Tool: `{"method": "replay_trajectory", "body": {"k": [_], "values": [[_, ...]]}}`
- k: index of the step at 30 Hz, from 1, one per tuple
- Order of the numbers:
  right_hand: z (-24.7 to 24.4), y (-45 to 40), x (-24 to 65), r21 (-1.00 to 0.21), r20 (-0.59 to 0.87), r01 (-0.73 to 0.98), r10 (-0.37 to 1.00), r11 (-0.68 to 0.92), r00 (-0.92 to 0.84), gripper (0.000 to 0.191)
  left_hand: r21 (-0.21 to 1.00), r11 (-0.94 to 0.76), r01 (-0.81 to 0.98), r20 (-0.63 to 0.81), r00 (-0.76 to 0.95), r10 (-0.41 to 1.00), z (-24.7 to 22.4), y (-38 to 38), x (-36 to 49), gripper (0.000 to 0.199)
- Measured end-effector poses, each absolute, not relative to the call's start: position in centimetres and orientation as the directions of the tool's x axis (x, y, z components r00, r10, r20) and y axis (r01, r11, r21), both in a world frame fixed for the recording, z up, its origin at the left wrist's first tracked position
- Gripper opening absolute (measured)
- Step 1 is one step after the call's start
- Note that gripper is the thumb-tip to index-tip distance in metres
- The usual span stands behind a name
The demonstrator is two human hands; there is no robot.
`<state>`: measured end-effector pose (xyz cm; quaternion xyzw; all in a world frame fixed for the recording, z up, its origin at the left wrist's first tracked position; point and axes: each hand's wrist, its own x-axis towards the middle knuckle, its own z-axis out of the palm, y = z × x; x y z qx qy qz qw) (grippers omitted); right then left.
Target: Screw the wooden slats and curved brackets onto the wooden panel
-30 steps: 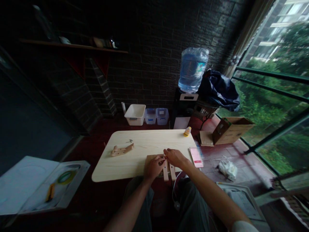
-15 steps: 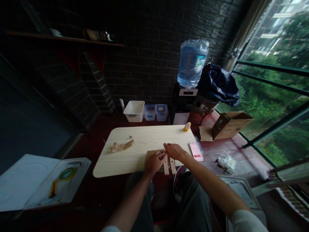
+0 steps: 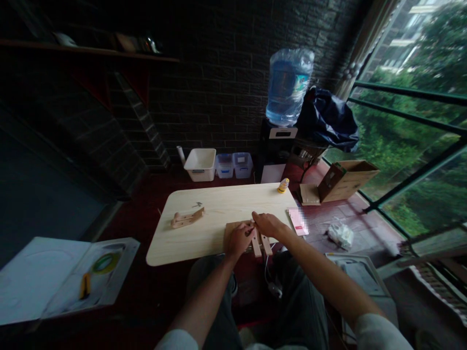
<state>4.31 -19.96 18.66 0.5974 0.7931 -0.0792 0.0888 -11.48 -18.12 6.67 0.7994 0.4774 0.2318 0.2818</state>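
Note:
Both hands meet over a wooden piece (image 3: 229,229) at the front edge of the pale table (image 3: 219,200). Two wooden legs (image 3: 256,247) stick out from it toward me, past the table edge. My left hand (image 3: 240,239) has its fingers pressed together at the top of the legs, on something too small to make out. Close beside it, my right hand (image 3: 265,224) is closed at the same spot, and its fingertips are partly hidden. Another wooden part (image 3: 187,218) lies at the table's left, with small dark pieces (image 3: 197,204) behind it.
A small yellow-capped bottle (image 3: 283,185) stands at the back right corner, and a pink item (image 3: 298,221) lies at the right edge. Beyond are plastic bins (image 3: 200,165), a water dispenser (image 3: 279,146) and a cardboard box (image 3: 343,181). An open case (image 3: 105,272) is at the left.
The camera view has shifted slightly. Both hands stay together over the wooden piece, with little visible change in their pose.

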Motion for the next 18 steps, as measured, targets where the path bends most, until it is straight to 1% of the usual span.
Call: {"method": "replay_trajectory", "body": {"k": [3,9,12,18], "values": [[18.41,-19.87,4.11,-0.018,-0.243,0.969,0.939,0.248,-0.245,0.032,0.674,-0.381,0.632,0.089,0.443,0.892,6.67,-18.03,-11.48,0.024],[18.79,-20.16,4.05,-0.061,-0.240,0.964,0.934,0.259,-0.266,0.036,0.697,-0.348,0.627,0.082,0.413,0.907,6.63,-17.93,-11.21,0.023],[18.89,-20.42,4.10,-0.071,-0.216,0.962,0.938,0.263,-0.272,0.032,0.698,-0.367,0.615,0.106,0.419,0.902,6.92,-18.03,-11.14,0.021],[18.40,-20.50,4.29,-0.050,-0.191,0.964,0.945,0.261,-0.265,0.030,0.701,-0.391,0.596,0.134,0.428,0.894,7.05,-18.44,-10.97,0.025]]}}
